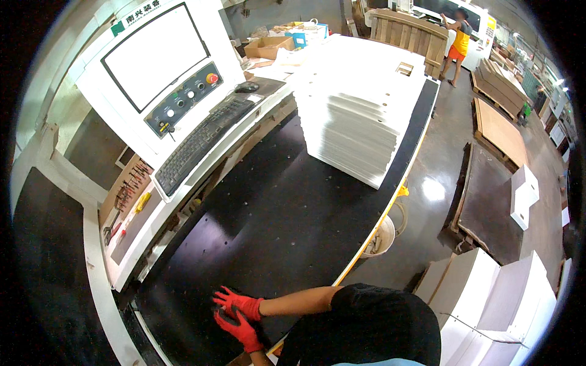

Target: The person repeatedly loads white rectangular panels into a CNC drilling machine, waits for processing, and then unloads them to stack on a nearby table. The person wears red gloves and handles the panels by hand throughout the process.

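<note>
Both my hands wear red gloves with dark patches, above the near left part of a black table [262, 226]. My right hand [239, 302] reaches in from the right on a bare forearm, its fingers spread. Just below it my left hand [239, 329] comes up from the lower edge, thumb and fingers apart. The fingertips of the two hands nearly meet. I see nothing clearly held, though a tiny grey spot between the fingertips is too small to make out. A tall stack of white panels [354, 122] stands on the far part of the table.
Left stands a white control console [91, 73] with a screen, buttons, keyboard [204, 143] and mouse [246, 87]. Hand tools hang on a board [131, 189]. A white bucket [381, 236] sits beside the table's right edge. White panels [470, 287] lie lower right; a person [459, 44] stands far off.
</note>
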`<state>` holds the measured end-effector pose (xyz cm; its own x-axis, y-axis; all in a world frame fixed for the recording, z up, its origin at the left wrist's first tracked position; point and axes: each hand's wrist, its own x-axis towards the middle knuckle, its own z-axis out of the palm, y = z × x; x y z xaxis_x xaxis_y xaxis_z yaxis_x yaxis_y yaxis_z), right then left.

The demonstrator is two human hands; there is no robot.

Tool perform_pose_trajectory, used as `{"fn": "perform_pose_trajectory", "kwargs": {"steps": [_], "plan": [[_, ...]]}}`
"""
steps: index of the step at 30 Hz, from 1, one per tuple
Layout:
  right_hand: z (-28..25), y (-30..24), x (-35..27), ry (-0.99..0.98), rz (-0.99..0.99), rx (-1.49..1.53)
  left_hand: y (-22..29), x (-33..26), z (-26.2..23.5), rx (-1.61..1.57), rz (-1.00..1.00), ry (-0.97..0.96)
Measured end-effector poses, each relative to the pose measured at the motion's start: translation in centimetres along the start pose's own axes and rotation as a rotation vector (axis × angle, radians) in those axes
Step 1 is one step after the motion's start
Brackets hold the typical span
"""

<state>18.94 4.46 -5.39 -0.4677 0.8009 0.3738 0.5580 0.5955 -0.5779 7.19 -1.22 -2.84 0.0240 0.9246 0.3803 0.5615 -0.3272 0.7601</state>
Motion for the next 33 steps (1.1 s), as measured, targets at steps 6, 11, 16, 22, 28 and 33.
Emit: {"fn": "perform_pose_trajectory", "kwargs": {"steps": [6,11,16,22,28,33], "plan": [[1.7,0.6,-0.3,0.266,-0.092,0.076,-1.7,0.0,0.3,0.001,-0.004,0.012],[0.1,0.1,0.0,0.088,-0.023,-0.051,-2.7,-0.2,0.3,0.123,0.061,0.013],[-0.4,-0.2,0.0,0.115,-0.032,0.018,-2.0,0.0,0.4,0.084,0.045,0.041],[2.4,1.4,-0.4,0.095,-0.032,-0.035,-0.8,0.1,-0.1,0.161,0.145,-0.006],[1.6,1.6,-1.5,0.001,0.030,0.544,5.3,2.9,-1.6,0.307,0.301,-0.354],[0.0,3.1,-3.9,-0.140,0.251,1.159,10.3,8.2,-0.6,0.356,0.291,-0.701]]}}
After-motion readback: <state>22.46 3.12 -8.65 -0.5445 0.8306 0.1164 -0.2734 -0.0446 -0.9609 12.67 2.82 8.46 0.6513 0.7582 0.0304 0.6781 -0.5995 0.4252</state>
